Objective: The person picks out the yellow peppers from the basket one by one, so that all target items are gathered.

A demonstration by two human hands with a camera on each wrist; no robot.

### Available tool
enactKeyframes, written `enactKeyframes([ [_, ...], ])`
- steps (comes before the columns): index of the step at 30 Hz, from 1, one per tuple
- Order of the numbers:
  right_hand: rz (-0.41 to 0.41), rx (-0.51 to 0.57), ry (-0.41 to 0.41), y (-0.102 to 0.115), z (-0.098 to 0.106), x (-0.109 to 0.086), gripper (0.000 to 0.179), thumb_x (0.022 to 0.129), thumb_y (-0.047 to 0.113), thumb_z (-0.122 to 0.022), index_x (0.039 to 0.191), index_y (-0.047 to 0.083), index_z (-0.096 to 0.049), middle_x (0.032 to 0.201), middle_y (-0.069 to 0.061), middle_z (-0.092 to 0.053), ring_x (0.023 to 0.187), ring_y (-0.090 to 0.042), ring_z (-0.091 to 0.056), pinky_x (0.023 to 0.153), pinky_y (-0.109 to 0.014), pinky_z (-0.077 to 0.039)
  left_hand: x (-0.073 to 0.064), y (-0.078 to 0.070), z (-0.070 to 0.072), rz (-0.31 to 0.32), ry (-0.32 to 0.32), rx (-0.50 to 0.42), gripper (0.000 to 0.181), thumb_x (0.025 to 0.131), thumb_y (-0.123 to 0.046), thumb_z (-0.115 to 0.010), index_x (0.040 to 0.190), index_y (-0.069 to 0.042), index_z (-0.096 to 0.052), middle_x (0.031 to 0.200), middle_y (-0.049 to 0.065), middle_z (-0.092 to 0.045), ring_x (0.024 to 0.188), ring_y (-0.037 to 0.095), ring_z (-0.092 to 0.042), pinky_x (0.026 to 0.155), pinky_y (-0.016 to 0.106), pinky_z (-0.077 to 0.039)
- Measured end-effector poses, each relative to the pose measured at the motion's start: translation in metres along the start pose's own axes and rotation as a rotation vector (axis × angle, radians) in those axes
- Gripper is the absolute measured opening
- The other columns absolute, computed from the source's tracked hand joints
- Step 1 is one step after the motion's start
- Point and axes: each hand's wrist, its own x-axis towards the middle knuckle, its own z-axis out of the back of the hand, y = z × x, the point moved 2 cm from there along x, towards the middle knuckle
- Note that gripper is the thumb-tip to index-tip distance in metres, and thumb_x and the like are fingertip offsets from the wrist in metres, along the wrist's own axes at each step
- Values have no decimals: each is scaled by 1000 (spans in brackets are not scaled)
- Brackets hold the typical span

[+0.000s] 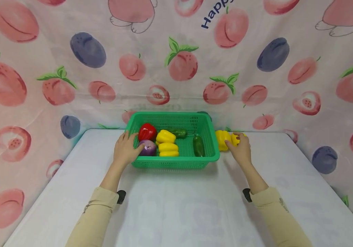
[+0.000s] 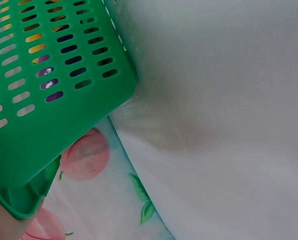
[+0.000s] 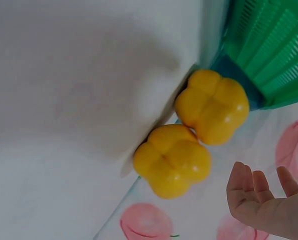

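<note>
In the head view, my left hand [image 1: 125,147] is at the left rim of a green slotted basket [image 1: 176,162], fingers spread and thumb reaching over the edge beside a purple onion [image 1: 147,148]. Only a sliver of that hand shows in the left wrist view, by the basket's rim. Right of the basket, two yellow bell peppers [image 3: 213,106] [image 3: 172,161] lie on the table. My right hand [image 1: 240,149] is beside them; the right wrist view shows its fingers extended and apart from both peppers.
Inside the basket are a red bell pepper [image 1: 147,132], two yellow bell peppers [image 1: 166,136] [image 1: 168,149], a dark green pepper [image 1: 198,145] and another long green vegetable [image 1: 180,133]. A fruit-print cloth [image 1: 176,89] hangs behind the white table [image 1: 176,206].
</note>
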Motion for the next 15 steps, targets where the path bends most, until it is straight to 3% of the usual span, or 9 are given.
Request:
enactKeyframes([
  [10, 96, 66, 24, 21, -3, -10, 41, 90, 10, -61, 126, -5, -50, 123, -27, -51, 107, -40, -50, 95, -48, -45, -1, 0, 0, 2, -4, -5, 61, 93, -41, -48, 142, -6, -38, 152, 31, -17, 141, 46, -15, 115, 60, -13],
  [15, 99, 73, 46, 29, -4, -13, 42, 89, 12, -62, 127, -4, -51, 121, -25, -53, 104, -39, -52, 91, -45, -47, 0, 0, 2, -2, -8, 5, 60, 93, -40, -49, 141, -6, -39, 152, 31, -18, 140, 46, -16, 115, 59, -14],
])
